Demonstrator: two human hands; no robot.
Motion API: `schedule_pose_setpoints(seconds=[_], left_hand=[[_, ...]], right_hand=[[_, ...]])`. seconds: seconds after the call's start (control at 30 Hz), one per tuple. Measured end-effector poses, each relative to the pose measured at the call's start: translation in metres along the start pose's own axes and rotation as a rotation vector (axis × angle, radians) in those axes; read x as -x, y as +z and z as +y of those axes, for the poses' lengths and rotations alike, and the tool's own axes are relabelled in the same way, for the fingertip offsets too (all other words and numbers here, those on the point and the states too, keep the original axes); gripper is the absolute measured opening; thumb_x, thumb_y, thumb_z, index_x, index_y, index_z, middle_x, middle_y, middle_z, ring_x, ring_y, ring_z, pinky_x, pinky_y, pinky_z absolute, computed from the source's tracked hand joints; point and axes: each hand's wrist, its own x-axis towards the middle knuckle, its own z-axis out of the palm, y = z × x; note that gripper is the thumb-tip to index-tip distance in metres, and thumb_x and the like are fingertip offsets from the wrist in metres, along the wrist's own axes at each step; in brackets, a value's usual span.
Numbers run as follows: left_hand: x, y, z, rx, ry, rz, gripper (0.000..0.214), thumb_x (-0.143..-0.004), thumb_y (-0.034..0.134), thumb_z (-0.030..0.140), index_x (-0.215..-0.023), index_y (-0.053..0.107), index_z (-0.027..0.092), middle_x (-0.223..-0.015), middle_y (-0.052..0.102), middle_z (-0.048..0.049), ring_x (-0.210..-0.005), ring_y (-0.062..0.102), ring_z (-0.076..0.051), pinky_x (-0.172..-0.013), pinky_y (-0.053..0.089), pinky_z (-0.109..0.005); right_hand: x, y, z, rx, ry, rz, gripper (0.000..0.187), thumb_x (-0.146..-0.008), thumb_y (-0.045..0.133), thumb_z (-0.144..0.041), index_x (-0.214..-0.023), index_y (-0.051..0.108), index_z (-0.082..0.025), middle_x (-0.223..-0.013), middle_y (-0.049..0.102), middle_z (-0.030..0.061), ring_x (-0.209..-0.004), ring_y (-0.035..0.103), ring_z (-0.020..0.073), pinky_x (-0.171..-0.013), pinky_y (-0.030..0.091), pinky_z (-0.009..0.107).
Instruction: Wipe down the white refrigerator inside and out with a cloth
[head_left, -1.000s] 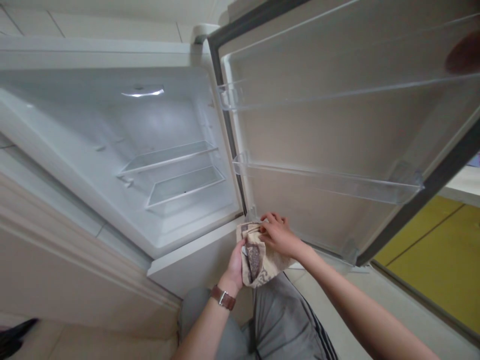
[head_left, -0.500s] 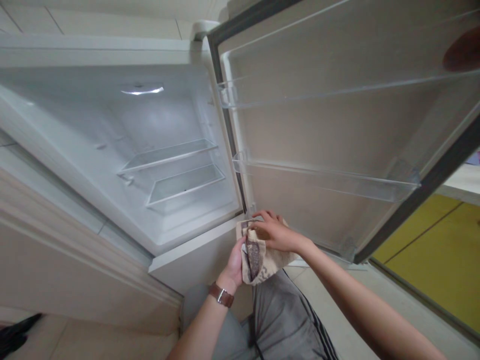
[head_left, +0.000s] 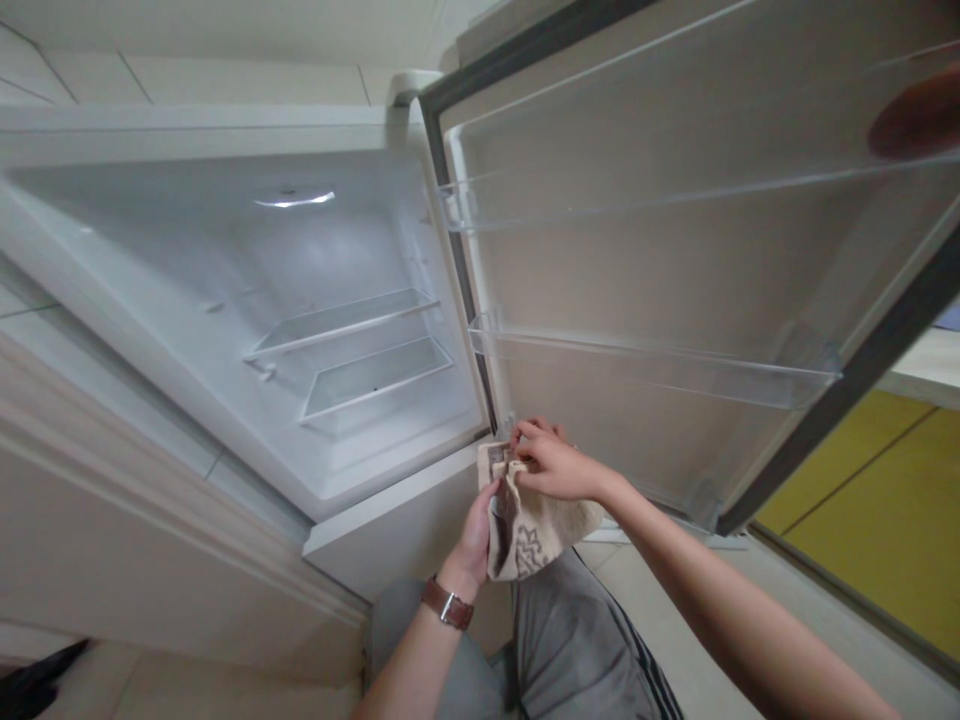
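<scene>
A folded beige cloth (head_left: 551,530) with a brown pattern is between my hands, just below the hinge side of the opened fridge door. My left hand (head_left: 476,540), with a brown-strapped watch on the wrist, grips its left edge from below, the thumb on top. Over the top of the cloth, my right hand (head_left: 551,462) pinches a fold with its fingers bent. The fridge interior (head_left: 322,250) is lit and holds two glass shelves (head_left: 375,378). Clear bins (head_left: 660,368) run across the inner face of the door (head_left: 637,270).
My knees in grey trousers (head_left: 577,630) are under the cloth. A reddish rounded shape (head_left: 919,115), blurred, shows at the upper right by the door bin. Yellow cabinet panels (head_left: 862,490) stand beyond the door. Something black (head_left: 41,685) lies on the floor at lower left.
My right fingers have closed on a fold of the cloth, and more of its patterned side shows. The whole view has shifted slightly.
</scene>
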Motion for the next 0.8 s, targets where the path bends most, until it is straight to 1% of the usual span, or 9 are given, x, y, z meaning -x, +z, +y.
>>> schedule_pose_setpoints(seconds=[0.1,0.17,0.23,0.33,0.43,0.53,0.6,0.7,0.8], left_hand=[[0.0,-0.001,0.0,0.009,0.003,-0.051,0.05,-0.096,0.062,0.043,-0.136,0.068,0.013,-0.119,0.078,-0.0133,-0.119,0.071,-0.033,-0.112,0.05,-0.045],[0.002,-0.002,-0.001,0.022,0.025,-0.085,0.055,-0.095,0.062,0.049,-0.136,0.068,0.012,-0.122,0.077,-0.0135,-0.122,0.069,-0.034,-0.114,0.048,-0.046],[0.004,-0.004,-0.001,0.046,0.058,-0.101,0.06,-0.094,0.06,0.054,-0.136,0.067,0.012,-0.125,0.076,-0.0135,-0.124,0.068,-0.035,-0.115,0.046,-0.047],[0.007,-0.01,0.001,0.096,0.066,-0.097,0.068,-0.093,0.058,0.063,-0.136,0.068,0.012,-0.125,0.076,-0.0144,-0.126,0.067,-0.036,-0.116,0.045,-0.049],[0.008,-0.016,0.0,0.136,0.026,-0.102,0.073,-0.09,0.06,0.069,-0.134,0.068,0.011,-0.123,0.076,-0.0159,-0.125,0.067,-0.037,-0.115,0.046,-0.049],[0.003,-0.022,-0.003,0.152,0.019,-0.097,0.065,-0.087,0.066,0.06,-0.129,0.07,0.01,-0.119,0.077,-0.0158,-0.123,0.068,-0.037,-0.114,0.046,-0.048],[0.001,-0.026,-0.007,0.15,0.044,-0.095,0.058,-0.084,0.069,0.052,-0.124,0.071,0.01,-0.116,0.078,-0.015,-0.121,0.069,-0.037,-0.113,0.047,-0.048],[0.002,-0.033,-0.013,0.114,0.075,-0.15,0.053,-0.081,0.072,0.047,-0.121,0.071,0.012,-0.111,0.079,-0.0136,-0.116,0.072,-0.036,-0.111,0.048,-0.047],[0.007,-0.037,-0.015,0.036,0.051,-0.207,0.054,-0.074,0.075,0.032,-0.124,0.07,0.013,-0.106,0.08,-0.0124,-0.108,0.074,-0.035,-0.108,0.05,-0.046]], right_hand=[[-0.004,0.007,0.001,0.049,0.109,0.068,0.019,-0.085,0.061,-0.022,-0.068,0.054,-0.015,-0.112,0.061,0.0073,-0.117,0.046,0.027,-0.094,0.032,0.042],[-0.006,0.014,0.002,0.074,0.151,0.093,0.018,-0.087,0.061,-0.024,-0.071,0.055,-0.016,-0.113,0.061,0.0081,-0.117,0.046,0.0278,-0.095,0.033,0.043],[-0.005,0.019,0.004,0.09,0.164,0.111,0.016,-0.09,0.063,-0.032,-0.084,0.061,-0.017,-0.117,0.062,0.0087,-0.12,0.046,0.0293,-0.097,0.034,0.045],[0.003,0.018,0.007,0.066,0.173,0.15,0.03,-0.091,0.069,-0.046,-0.109,0.064,-0.021,-0.128,0.061,0.0091,-0.127,0.045,0.0316,-0.102,0.034,0.049],[0.017,0.01,0.011,-0.014,0.172,0.135,0.03,-0.091,0.073,-0.047,-0.11,0.067,-0.025,-0.135,0.058,0.0085,-0.132,0.043,0.0322,-0.105,0.033,0.051],[0.026,0.007,0.011,-0.089,0.139,0.085,0.02,-0.09,0.074,-0.039,-0.104,0.069,-0.025,-0.136,0.057,0.0079,-0.134,0.041,0.0317,-0.106,0.033,0.051],[0.027,0.01,0.008,-0.088,0.107,0.082,0.02,-0.089,0.075,-0.035,-0.105,0.069,-0.025,-0.135,0.058,0.008,-0.133,0.042,0.0315,-0.107,0.032,0.051],[0.023,0.018,0.003,-0.039,0.073,0.102,0.014,-0.09,0.072,-0.031,-0.102,0.069,-0.024,-0.131,0.06,0.0079,-0.131,0.043,0.0311,-0.106,0.032,0.051],[0.018,0.021,-0.002,-0.025,0.065,0.112,0.011,-0.091,0.068,-0.025,-0.102,0.07,-0.023,-0.129,0.061,0.0073,-0.129,0.044,0.0299,-0.104,0.033,0.049]])
